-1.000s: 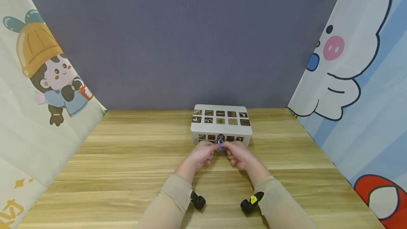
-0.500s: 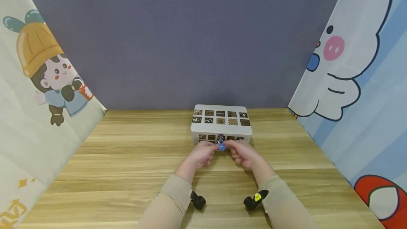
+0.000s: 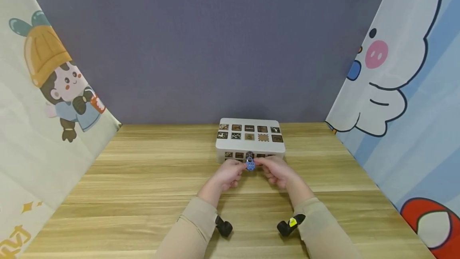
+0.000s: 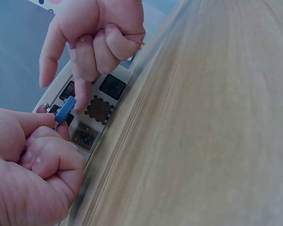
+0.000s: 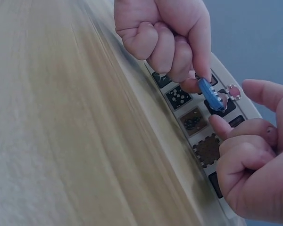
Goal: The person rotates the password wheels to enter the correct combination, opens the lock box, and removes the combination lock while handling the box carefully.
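A small blue combination padlock [image 3: 250,165] hangs at the metal latch on the front of a white box [image 3: 233,144] printed with dark picture squares. My left hand [image 3: 228,174] pinches the padlock's side between thumb and index finger, its other fingers curled. From the other side comes my right hand [image 3: 276,171], thumb and index finger spread apart. In the right wrist view the right index fingertip [image 5: 219,123] is close to the padlock's dials [image 5: 218,97]; whether it touches them I cannot tell. The thumb [image 5: 257,90] stands away from the padlock, near the round latch [image 5: 233,92].
The box stands on a wood-grain table [image 3: 161,195], near its back edge. A grey panel [image 3: 230,51] rises behind, with cartoon-printed cloths [image 3: 36,163] at left and right. Black wrist devices [image 3: 224,227] sit at both sleeve cuffs.
My right hand has drawn slightly right, its thumb and index finger parting and uncovering the padlock's face. The left hand keeps its pinch, and the box has not moved.
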`<state>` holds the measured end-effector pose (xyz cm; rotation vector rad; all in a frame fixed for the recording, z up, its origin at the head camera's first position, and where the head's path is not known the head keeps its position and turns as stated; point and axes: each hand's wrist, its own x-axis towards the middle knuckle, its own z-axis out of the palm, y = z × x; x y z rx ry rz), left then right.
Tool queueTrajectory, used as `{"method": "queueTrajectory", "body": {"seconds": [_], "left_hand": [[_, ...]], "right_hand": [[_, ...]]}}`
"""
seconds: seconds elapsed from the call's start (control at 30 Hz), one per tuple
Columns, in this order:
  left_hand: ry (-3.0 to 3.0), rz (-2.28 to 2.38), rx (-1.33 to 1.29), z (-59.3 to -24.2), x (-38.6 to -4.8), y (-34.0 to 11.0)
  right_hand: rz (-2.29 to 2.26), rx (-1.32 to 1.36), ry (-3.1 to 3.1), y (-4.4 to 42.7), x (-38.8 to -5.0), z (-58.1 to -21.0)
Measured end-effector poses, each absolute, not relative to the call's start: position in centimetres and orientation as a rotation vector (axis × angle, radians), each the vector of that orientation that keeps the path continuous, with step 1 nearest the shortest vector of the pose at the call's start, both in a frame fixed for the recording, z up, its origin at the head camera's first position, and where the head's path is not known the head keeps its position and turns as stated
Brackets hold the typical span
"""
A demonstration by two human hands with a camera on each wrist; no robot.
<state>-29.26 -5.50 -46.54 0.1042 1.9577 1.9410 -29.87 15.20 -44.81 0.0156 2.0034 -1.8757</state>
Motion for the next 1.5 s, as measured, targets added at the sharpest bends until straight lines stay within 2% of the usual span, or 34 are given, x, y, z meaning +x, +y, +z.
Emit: {"method": "queueTrajectory", "body": {"seconds": [0.3,1.5], "left_hand": [[1.948,1.944,0.091,-46.5,-30.1,-5.0],[1.957,1.976,0.073,-46.6,-32.2,-3.6]], "right_hand": [[-1.802,-0.009,2.133,15.2,-30.7,-44.7],[-1.908,-0.046,1.997,14.2,-33.6,-46.7]]}}
